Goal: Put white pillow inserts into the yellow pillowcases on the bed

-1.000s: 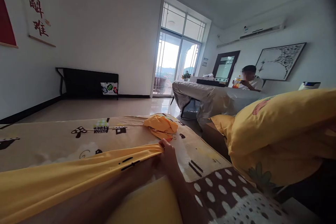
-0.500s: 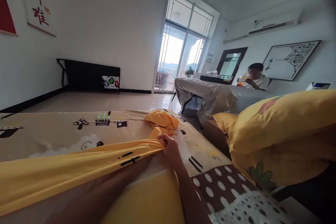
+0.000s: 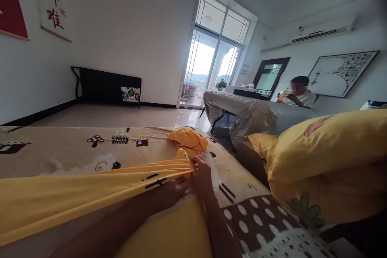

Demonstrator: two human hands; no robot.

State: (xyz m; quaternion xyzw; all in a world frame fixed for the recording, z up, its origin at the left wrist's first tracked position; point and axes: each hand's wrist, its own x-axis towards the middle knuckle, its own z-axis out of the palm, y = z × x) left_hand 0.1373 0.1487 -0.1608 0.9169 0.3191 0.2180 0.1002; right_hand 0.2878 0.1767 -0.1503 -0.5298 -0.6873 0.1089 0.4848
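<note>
A yellow cloth (image 3: pixel 90 185) with black printed strokes is stretched taut from the left edge of the view. My right hand (image 3: pixel 202 173) pinches its gathered end between thumb and fingers. Just below the cloth's lower edge is my left hand (image 3: pixel 177 189), its fingers loosely bent and apart, close to the right hand; part of it is shaded. Beyond the right hand lies a crumpled bunch of yellow-orange cloth (image 3: pixel 188 139). Under my forearms shows a smooth yellow surface (image 3: pixel 169 229), whose kind I cannot make out.
Beneath everything is a beige patterned blanket (image 3: pixel 75 149). Yellow bedding (image 3: pixel 326 153) is heaped at right. Behind it stands a plastic-covered table (image 3: pixel 254 113), where a person (image 3: pixel 302 96) holds a bottle (image 3: pixel 283 95). A black folded frame (image 3: pixel 109 84) leans by the far wall.
My left hand has come out from beneath the cloth's edge toward my right hand. The right hand keeps its pinch on the gathered cloth. The view has shifted slightly left.
</note>
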